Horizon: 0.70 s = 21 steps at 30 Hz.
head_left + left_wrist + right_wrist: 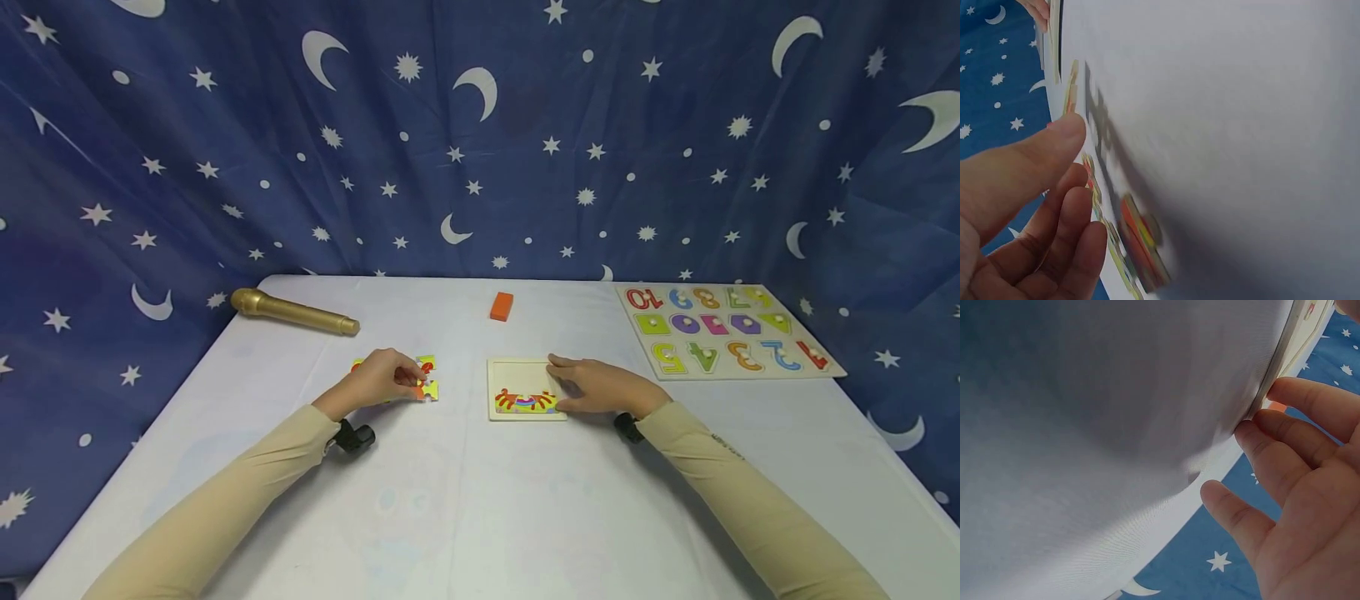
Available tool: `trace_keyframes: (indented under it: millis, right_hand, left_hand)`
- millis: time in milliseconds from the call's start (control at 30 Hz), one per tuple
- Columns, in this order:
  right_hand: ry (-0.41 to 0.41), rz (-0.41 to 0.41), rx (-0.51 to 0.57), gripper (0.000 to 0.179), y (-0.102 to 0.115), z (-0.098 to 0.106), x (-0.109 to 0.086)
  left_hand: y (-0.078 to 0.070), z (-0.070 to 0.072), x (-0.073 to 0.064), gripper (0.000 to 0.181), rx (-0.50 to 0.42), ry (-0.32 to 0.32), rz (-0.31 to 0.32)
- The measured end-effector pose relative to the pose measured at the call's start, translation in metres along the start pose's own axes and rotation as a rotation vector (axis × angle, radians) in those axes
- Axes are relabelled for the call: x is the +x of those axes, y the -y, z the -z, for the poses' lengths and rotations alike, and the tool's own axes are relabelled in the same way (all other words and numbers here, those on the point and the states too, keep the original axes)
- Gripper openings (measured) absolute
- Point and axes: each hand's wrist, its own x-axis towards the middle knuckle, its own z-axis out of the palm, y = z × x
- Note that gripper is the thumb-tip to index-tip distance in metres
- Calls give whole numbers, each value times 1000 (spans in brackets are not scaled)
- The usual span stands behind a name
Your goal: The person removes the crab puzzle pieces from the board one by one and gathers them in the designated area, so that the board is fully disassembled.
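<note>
In the head view my left hand (378, 379) is over a group of bright puzzle pieces (427, 390) left of centre. The left wrist view shows its thumb (1063, 134) against a thin puzzle piece (1071, 87) seen edge-on, apparently pinched; the index finger is mostly hidden. More pieces (1141, 244) lie below the fingertips. My right hand (600, 386) holds the right side of a square wooden puzzle tray (491, 392), fingertips right at its edge. An orange, rainbow-marked picture strip (525, 402) fills the tray's near part; the far part is bare wood.
An orange block (502, 306) lies beyond the tray. A gold microphone (296, 313) lies at the far left, and a number-and-shape board (731, 329) at the far right. Behind the white table (465, 500) hangs a blue curtain (480, 150) with moons and stars.
</note>
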Motion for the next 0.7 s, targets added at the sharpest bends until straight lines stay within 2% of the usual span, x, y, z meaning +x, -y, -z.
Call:
trace_keyframes:
  millis: [200, 500, 600, 700]
  right_hand:
    - [-5, 5, 0, 67, 0, 1, -1]
    - [-4, 1, -2, 67, 0, 0, 0]
    - [-1, -2, 3, 67, 1, 1, -1]
    - [2, -5, 6, 67, 1, 2, -1]
  left_hand:
    - [5, 4, -3, 20, 24, 3, 41]
    - [10, 3, 0, 19, 37, 0, 68]
    - [6, 5, 2, 20, 38, -8, 81]
    - [-4, 4, 5, 22, 44, -20, 61]
